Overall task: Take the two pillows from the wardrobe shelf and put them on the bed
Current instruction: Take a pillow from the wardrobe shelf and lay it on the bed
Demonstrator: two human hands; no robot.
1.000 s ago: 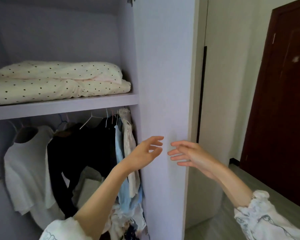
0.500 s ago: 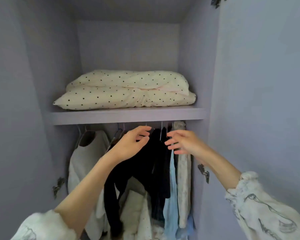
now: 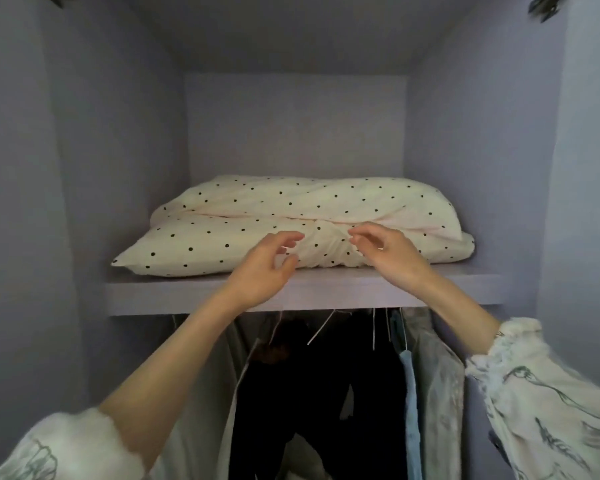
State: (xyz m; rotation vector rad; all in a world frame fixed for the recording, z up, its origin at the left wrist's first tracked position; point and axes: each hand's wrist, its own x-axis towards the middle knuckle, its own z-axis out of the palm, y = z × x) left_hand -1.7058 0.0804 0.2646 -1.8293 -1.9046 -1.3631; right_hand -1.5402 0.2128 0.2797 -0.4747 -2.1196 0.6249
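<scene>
Two polka-dot pillows lie stacked on the wardrobe shelf (image 3: 430,289), the upper pillow (image 3: 326,199) on the lower pillow (image 3: 201,251). Their long axis runs left to right along the shelf edge; one corner of the lower one points left. The left hand (image 3: 264,268) and right hand (image 3: 388,254) are raised just before the lower pillow, fingers loosely spread and holding nothing. Clothes (image 3: 326,393) hang under the shelf.
</scene>
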